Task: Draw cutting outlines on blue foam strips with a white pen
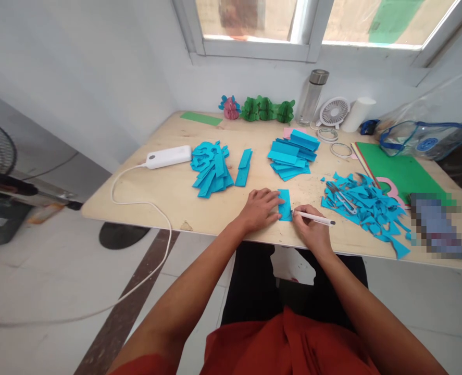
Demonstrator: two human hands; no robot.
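Near the table's front edge lies a small blue paper piece point(284, 205). My left hand point(260, 208) rests flat on its left side, fingers stretched out. A white pen point(314, 217) with a dark end is gripped in my right hand point(312, 226), its tip at the paper's right edge. Left of centre sit a pile of cut and folded blue paper pieces point(214, 169) and a separate folded strip point(244, 167). Behind my hands is a stack of folded blue paper point(294, 153). Blue scraps point(365, 203) are heaped to the right, with scissors point(344, 199) lying among them.
A white power bank point(169, 156) with a cable stands left. Along the wall are paper figures point(265, 108), a glass bottle point(312, 99) and a small fan point(334, 112). Tape rolls point(340, 150), green sheets point(400, 169), a clear pouch point(426, 139) and a blurred phone point(439, 225) lie right.
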